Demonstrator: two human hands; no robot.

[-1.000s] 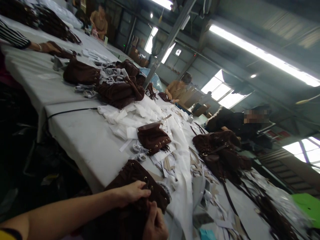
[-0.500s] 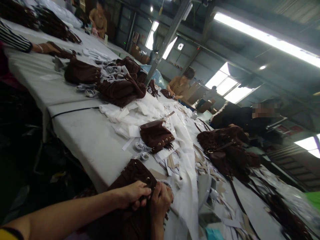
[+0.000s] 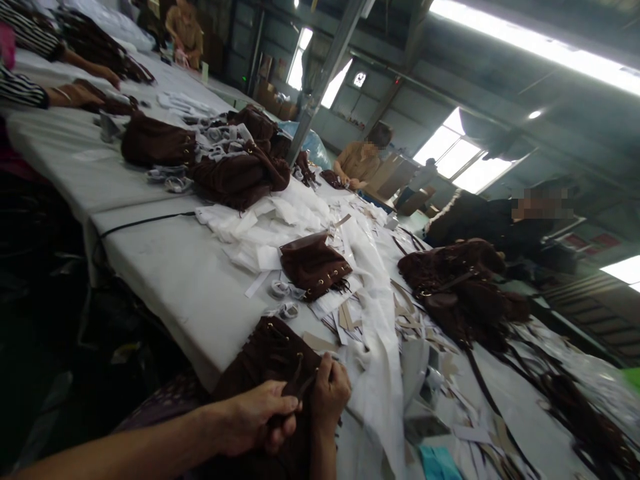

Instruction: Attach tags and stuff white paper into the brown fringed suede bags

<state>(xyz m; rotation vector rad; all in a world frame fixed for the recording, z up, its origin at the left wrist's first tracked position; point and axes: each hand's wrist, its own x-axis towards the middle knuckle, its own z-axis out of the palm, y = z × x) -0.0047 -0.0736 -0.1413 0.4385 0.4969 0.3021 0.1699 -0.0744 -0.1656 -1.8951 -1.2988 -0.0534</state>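
Observation:
A dark brown bag (image 3: 265, 350) with fringe and metal eyelets lies at the table's near edge, close to my body. My left hand (image 3: 260, 413) is closed, pinching a dark brown drawstring (image 3: 299, 379) that runs up to the eyelets. My right hand (image 3: 331, 387) is closed at the bag's top edge on the right; a strand of the same drawstring seems to lead into its fingers. Just beyond is a smaller brown pouch (image 3: 314, 261) with eyelets along one edge. Wrapped grey-white rolls (image 3: 281, 310) sit beside it.
White paper (image 3: 375, 333) and card scraps cover the middle of the white table (image 3: 165, 267). More brown bags (image 3: 240, 175) are piled farther back, others (image 3: 460, 280) with long straps at right. A metal post (image 3: 325, 80) rises behind. A co-worker's striped sleeves (image 3: 25, 87) reach in at far left; other people stand across the table.
My left hand has shifted slightly down and left, away from my right hand, and the drawstring now shows between them. The co-worker's second arm has come into view at far left.

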